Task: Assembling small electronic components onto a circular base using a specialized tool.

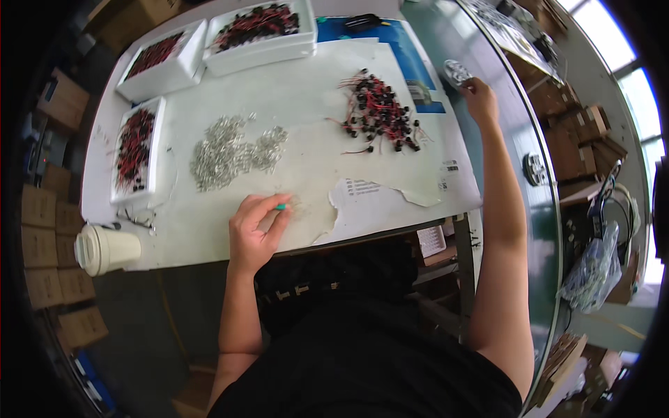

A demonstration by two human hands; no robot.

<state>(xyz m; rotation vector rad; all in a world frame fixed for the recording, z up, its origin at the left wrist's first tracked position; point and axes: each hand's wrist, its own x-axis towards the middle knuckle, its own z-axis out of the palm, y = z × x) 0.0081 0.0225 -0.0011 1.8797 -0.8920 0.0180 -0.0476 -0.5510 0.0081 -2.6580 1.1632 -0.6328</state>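
Observation:
Over the near edge of the table, my left hand (252, 228) is closed, thumb and forefinger pinched at a small green piece (281, 207). Most of what lies between those fingertips is too small to make out. My right arm stretches far to the right, where my right hand (481, 101) has its fingers on the edge of a round, silvery-white disc-like object (456, 72) over the greenish surface. A pile of small clear and silvery pieces (223, 155) lies beyond my left hand. Farther right sits a heap of small black parts with red wires (380, 111).
White foam trays (159, 115) of more wired parts line the table's left and far sides. A lidded cream cup (111, 249) and glasses (136, 219) stand at the near left corner. Another round metal object (534, 169) rests on the right-hand surface. Torn paper (376, 195) lies near the front edge.

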